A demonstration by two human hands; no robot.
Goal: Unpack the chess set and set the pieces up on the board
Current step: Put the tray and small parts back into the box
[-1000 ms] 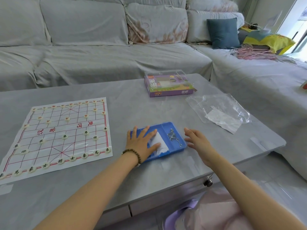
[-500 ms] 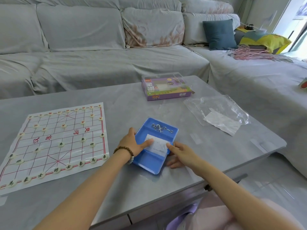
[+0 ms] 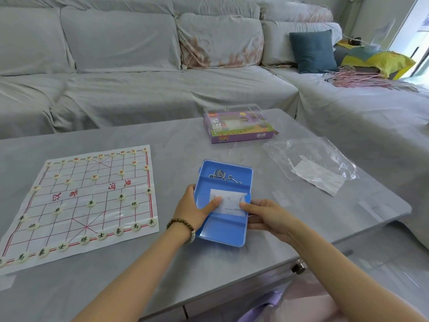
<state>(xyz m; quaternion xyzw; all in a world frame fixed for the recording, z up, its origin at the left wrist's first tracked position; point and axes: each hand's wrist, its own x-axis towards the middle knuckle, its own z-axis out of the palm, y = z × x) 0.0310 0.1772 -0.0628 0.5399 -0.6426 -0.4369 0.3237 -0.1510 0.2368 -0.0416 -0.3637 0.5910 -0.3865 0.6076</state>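
Head view: left hand [image 3: 192, 210] pinches the blue tray [image 3: 222, 231] at its left wall, thumb pressing the paper slip [image 3: 229, 203], the other fingers hidden underneath. Right hand [image 3: 267, 217] has its forefinger straight on the slip's right edge and the rest curled by the right wall; can't tell if they grip. Metal rings [image 3: 222, 176] lie loose in the far compartment, so a tilt would likely spill them. Board [image 3: 92, 187] lies near on the left with pieces [image 3: 91, 203] set on it; a sideways shove could scatter them.
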